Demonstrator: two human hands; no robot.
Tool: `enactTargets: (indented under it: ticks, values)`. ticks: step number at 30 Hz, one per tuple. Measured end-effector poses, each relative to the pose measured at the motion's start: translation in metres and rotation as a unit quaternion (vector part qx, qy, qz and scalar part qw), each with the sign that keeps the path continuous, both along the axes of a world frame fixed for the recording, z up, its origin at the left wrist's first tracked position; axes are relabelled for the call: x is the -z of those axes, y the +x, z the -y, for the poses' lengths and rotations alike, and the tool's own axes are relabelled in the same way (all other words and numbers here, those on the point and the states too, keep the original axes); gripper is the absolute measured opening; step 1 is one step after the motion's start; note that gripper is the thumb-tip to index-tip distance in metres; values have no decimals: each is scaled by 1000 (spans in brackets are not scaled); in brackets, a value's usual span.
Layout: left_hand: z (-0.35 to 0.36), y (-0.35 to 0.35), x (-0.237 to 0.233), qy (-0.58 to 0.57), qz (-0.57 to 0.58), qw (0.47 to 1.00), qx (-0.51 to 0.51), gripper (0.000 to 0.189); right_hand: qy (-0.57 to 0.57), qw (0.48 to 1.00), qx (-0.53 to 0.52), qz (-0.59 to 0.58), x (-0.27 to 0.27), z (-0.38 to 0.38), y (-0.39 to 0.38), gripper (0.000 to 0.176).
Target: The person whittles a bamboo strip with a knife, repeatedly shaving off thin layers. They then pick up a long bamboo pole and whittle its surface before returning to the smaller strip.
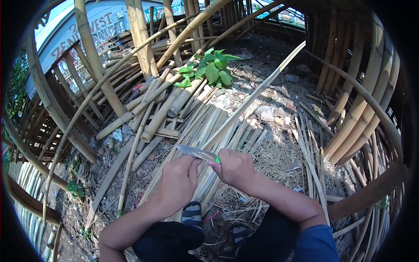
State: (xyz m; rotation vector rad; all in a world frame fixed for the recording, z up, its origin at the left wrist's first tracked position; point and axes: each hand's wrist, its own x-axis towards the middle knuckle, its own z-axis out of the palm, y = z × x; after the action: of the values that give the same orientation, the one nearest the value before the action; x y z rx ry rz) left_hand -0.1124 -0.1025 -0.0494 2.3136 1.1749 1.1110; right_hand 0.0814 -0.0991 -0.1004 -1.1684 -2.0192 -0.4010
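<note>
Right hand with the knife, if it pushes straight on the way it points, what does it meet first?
Probably the left hand, close beside the knife blade; depth is unclear.

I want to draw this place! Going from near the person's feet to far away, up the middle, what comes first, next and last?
striped sock → left hand → knife → green leafy plant → upright bamboo poles

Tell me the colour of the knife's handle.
Bright green: the knife handle peeks from the right hand, seen best in the head view.
</note>
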Motion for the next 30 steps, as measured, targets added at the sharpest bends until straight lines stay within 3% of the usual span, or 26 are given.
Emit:
enactTargets:
  ticks: [2, 4, 8, 13, 18, 23, 28, 30]
  values:
    - [-1, -1, 1, 51, -15, 999, -8, 18, 32, 999, 4, 10, -2, -8, 14, 41]
    - [3, -6, -4, 36, -17, 999, -14, 20, 28, 993, 108, -26, -7, -19, 36, 40]
    - [2, -4, 0, 43, -13, 999, -12, 21, 19, 992, 123, -19, 3, -15, 41, 38]
    - [-1, -1, 0, 47, -23, 998, -38, 13, -89, 991, 59, -81, -7, 3, 10, 38]
    - [2, 4, 1, 51, -27, 998, -13, 8, -42, 996, -11, -78, -4, 7, -15, 37]
    - [5, -3, -3, 96, -50, 992, -58, 9, 4, 994, 80, -71, -2, -18, 10, 40]
    - [6, -10, -4, 129, -71, 987, -64, 11, 43, 994, 86, -60, -3, -28, 43, 40]
    - [9, -15, -6, 144, -71, 985, -62, 11, -2, 978, 191, -89, -4, -36, 64, 42]
